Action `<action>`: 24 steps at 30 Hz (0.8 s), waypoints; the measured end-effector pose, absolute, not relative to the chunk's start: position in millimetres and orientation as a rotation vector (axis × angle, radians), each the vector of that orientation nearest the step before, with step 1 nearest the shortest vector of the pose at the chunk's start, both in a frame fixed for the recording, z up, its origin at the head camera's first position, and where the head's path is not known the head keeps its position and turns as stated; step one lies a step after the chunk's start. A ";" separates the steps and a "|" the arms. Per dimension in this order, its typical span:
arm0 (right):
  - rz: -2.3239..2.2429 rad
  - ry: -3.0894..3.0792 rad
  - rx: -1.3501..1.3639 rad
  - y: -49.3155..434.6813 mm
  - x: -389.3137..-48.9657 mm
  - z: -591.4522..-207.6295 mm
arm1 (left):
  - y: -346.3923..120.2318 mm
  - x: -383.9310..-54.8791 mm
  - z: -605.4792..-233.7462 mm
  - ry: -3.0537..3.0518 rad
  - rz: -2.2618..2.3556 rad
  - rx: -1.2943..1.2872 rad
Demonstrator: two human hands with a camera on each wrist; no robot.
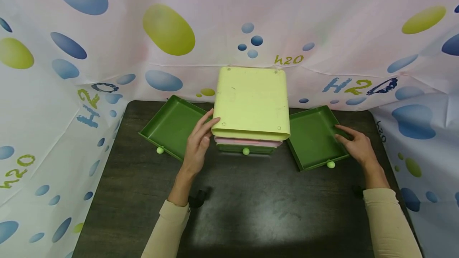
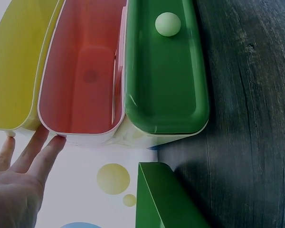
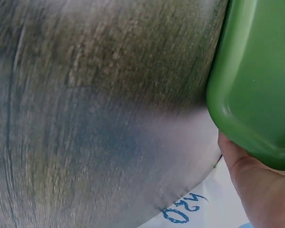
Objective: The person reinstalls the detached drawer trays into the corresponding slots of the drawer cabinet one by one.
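Note:
A three-tier drawer unit (image 1: 252,100) stands at the back of the table with a pale yellow top shell. Its yellow tier (image 2: 16,61) and pink tier (image 2: 83,71) have open fronts in the left wrist view; the lowest holds a green drawer (image 2: 166,76) with a pale round knob. My left hand (image 1: 196,148) touches the unit's left side with extended fingers. A loose green drawer (image 1: 173,124) lies just left of it, partly behind that hand. My right hand (image 1: 358,144) rests at the right edge of another loose green drawer (image 1: 315,138), its fingers mostly straight.
A dark wood-grain table (image 1: 251,202) lies beneath everything. White sheeting (image 1: 222,15) printed with blue and green spots hangs behind the table and along both sides. The loose drawers flank the unit, close to its sides.

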State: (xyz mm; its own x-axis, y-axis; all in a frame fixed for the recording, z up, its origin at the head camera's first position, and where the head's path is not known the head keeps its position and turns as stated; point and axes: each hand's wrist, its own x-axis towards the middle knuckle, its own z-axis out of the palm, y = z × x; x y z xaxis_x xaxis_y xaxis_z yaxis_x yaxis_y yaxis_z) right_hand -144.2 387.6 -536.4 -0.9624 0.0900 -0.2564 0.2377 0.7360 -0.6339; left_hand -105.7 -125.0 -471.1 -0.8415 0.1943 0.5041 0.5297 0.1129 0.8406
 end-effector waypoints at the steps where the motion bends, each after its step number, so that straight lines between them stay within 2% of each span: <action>1: -1.046 2.726 0.270 387.5 -144.3 -536.4 | -124.9 -105.7 -471.3 -2.123 -1.791 -0.715; 24: -1.095 2.745 0.404 387.3 -139.4 -540.2 | -123.6 -105.0 -470.8 -2.117 -1.806 -0.709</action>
